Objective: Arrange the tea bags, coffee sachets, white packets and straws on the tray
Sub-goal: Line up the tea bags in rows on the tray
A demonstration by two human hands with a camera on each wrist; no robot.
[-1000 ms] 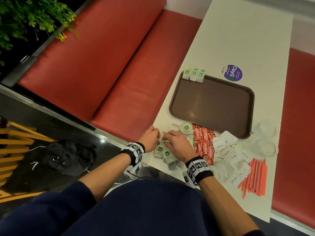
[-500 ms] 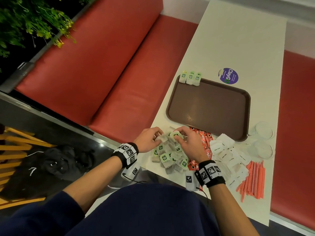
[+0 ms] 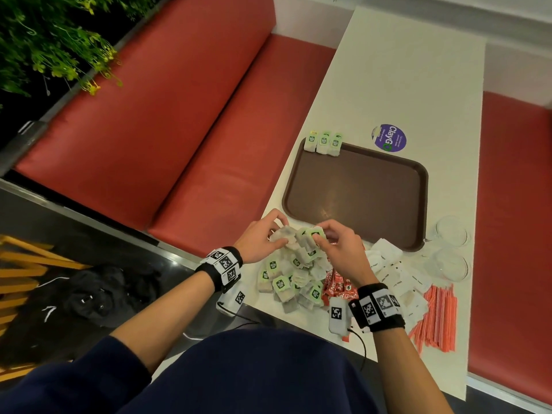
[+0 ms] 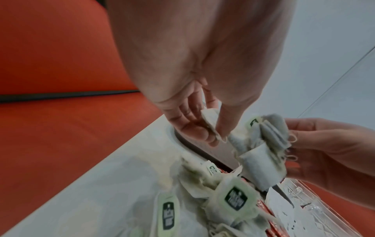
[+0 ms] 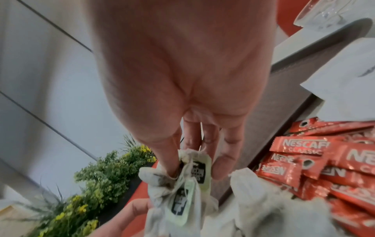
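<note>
While the white table stretches ahead of me between the red benches, the brown tray lies on it with three tea bags lined up across its far left corner. Just short of the tray's near edge my left hand pinches one tea bag between thumb and fingers, lifted off the table. My right hand pinches a tangled bunch of tea bags by their green tags, hanging just beside the left. Under both hands sits the loose heap of tea bags. To its right lie the red coffee sachets, then the white packets, then the orange straws at the table's near right.
</note>
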